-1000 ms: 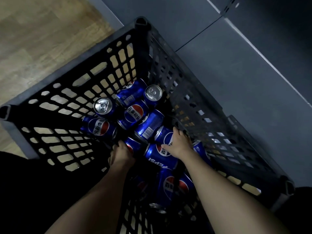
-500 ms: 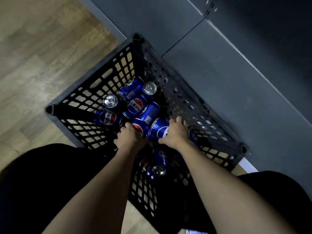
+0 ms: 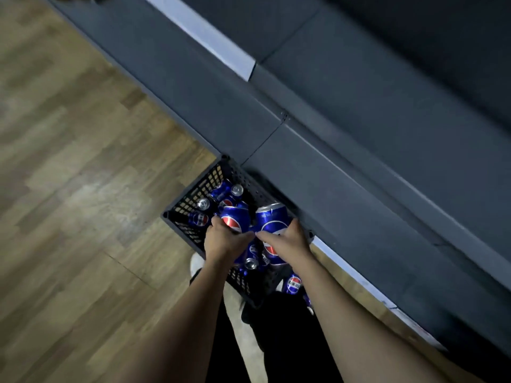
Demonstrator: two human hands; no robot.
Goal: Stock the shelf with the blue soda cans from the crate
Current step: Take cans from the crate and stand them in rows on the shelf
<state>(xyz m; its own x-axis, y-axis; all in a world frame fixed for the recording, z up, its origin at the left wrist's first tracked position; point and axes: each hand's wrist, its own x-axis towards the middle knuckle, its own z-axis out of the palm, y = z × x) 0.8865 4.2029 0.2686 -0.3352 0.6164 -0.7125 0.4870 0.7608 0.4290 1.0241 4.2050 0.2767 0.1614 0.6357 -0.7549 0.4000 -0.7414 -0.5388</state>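
A black slotted crate point(image 3: 185, 211) stands on the floor against the dark grey shelf unit point(image 3: 345, 111). Several blue soda cans point(image 3: 221, 190) lie loose inside it. My left hand point(image 3: 224, 240) grips one blue can point(image 3: 235, 219), lifted above the crate. My right hand point(image 3: 287, 240) grips another blue can point(image 3: 272, 218), also raised, its silver top pointing away from me. The two hands are close together, almost touching.
Wooden floor point(image 3: 83, 161) spreads to the left. The grey shelf base runs diagonally from upper left to lower right, with white label strips point(image 3: 210, 37) along its edge. My dark trousers point(image 3: 279, 341) and a light shoe point(image 3: 197, 265) show below the crate.
Both hands closed round cans inside the crate and lifted them out. My head rose, so the crate now looks much smaller and farther below.
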